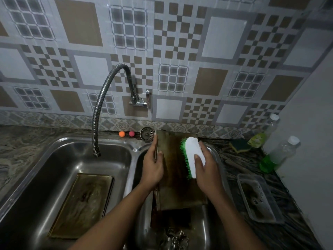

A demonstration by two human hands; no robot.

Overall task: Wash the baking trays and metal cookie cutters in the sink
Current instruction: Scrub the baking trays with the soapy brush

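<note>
Item: dark rectangular metal baking tray [177, 188], in right sink basin [203, 231], long axis pointing away toward the wall. Left hand [153, 168] curled round its left rim; right hand [207, 170] grasps white green-bristled scrub brush [193, 154] (bristles on tray), just right of that grip.

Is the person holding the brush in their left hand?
No, the right hand grips the brush, while the left hand holds the tray.

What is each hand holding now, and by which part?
The left hand holds the tray by its left rim. The right hand grips the brush by its white back.
</note>
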